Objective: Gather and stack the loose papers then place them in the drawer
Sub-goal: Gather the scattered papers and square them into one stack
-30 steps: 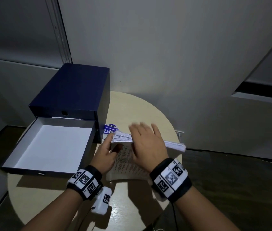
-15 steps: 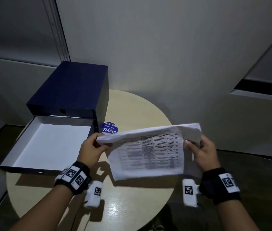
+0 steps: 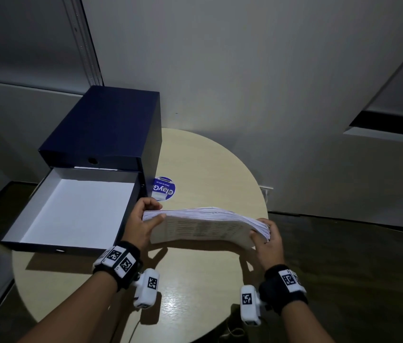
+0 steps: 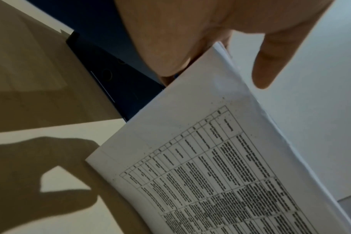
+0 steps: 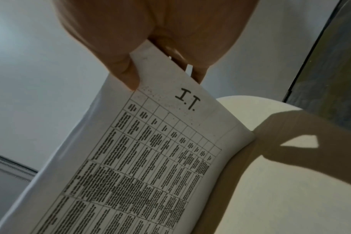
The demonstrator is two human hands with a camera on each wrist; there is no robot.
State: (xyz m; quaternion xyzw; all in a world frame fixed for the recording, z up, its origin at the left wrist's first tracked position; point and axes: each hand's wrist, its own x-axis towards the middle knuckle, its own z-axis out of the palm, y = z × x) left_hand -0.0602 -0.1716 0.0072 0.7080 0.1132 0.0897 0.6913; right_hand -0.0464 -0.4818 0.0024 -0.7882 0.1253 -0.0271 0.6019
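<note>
Above the round tabletop (image 3: 202,164), a thick stack of papers (image 3: 205,225) is held in the air between both hands, its long side running left to right and its near face tilted toward the camera. The left hand (image 3: 143,224) grips the stack's left end, thumb on the near printed face and fingers curled over the far side. The right hand (image 3: 268,240) grips the right end the same way, thumb pressed on the printed sheet and fingers behind. The stack bows slightly, and its upper edges fan a little at the right end.

The sheet facing the camera carries a printed table with dense rows of text; the right wrist view shows "I.T." handwritten near the corner by the thumb.

Left of the papers, a navy drawer box (image 3: 111,129) stands on the tabletop with its drawer (image 3: 131,206) pulled out toward the person. The drawer's white inside holds nothing visible. The left hand is just beside the drawer's right wall. Near the box's right side, a round blue sticker (image 3: 163,188) lies flat on the tabletop, beyond the papers. Shadows of the hands and the stack fall on the tabletop below.
</note>
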